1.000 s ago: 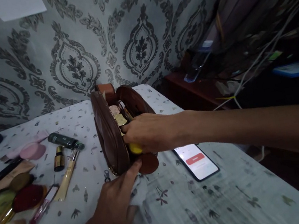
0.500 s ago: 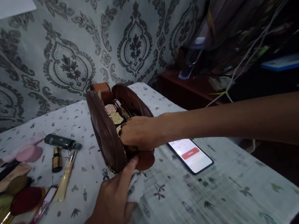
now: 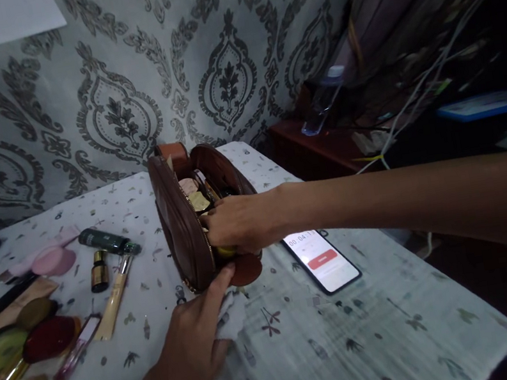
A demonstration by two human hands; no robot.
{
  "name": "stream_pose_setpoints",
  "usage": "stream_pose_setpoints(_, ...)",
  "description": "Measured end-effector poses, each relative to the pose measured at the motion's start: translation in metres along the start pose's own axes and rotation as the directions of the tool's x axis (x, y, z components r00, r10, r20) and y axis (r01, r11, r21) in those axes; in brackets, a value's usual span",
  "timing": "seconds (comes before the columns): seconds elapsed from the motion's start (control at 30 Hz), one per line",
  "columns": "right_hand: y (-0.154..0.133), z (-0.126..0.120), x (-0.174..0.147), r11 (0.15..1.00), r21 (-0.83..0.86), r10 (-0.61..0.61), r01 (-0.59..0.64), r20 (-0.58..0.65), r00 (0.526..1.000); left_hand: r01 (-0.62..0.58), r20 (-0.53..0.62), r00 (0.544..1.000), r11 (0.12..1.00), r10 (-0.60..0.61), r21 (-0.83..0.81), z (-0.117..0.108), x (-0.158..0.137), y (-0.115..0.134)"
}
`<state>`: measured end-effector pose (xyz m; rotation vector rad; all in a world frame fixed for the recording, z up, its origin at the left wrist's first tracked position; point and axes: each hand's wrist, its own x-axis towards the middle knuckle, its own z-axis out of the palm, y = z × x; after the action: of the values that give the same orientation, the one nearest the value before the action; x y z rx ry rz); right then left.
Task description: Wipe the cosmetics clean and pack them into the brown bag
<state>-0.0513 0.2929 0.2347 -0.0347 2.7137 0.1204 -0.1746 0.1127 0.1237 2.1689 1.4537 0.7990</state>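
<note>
A brown leather bag [image 3: 185, 234] stands unzipped on the table, with round cream and pink items [image 3: 197, 200] showing inside. My right hand [image 3: 244, 222] reaches in from the right. Its fingers curl down into the bag, and their tips, with whatever they grip, are hidden. Something yellow [image 3: 224, 253] shows just beneath that hand. At the bag's near end, my left hand [image 3: 195, 336] has its index finger stretched out against a rounded brown leather flap [image 3: 247, 270]; the thumb is apart. Whitish crumpled material [image 3: 233, 315] lies beside these fingers.
Left of the bag lie a dark green tube [image 3: 105, 241], a small dark bottle [image 3: 99, 272], a flat brush [image 3: 114, 297] and several other cosmetics. A lit phone [image 3: 326, 260] rests on the right. Beyond the table edge are a clear bottle [image 3: 323, 100] and cables.
The right hand shifts slightly inside the bag, and more of the yellow thing shows below it. The left hand stays at the flap. The view tilts a little.
</note>
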Motion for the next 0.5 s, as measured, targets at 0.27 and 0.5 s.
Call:
stream_pose_setpoints(0.27, -0.002, -0.01, -0.01, 0.998, 0.062, 0.028, -0.028, 0.001, 1.0, 0.037, 0.026, 0.999, 0.999, -0.036, -0.027, 0.001, 0.001, 0.0)
stream_pose_setpoints(0.5, -0.001, 0.005, 0.002, 0.999, 0.04, 0.003, -0.002, -0.02, 1.0, 0.075, 0.028, 0.997, 0.997, -0.074, -0.037, 0.001, 0.001, 0.002)
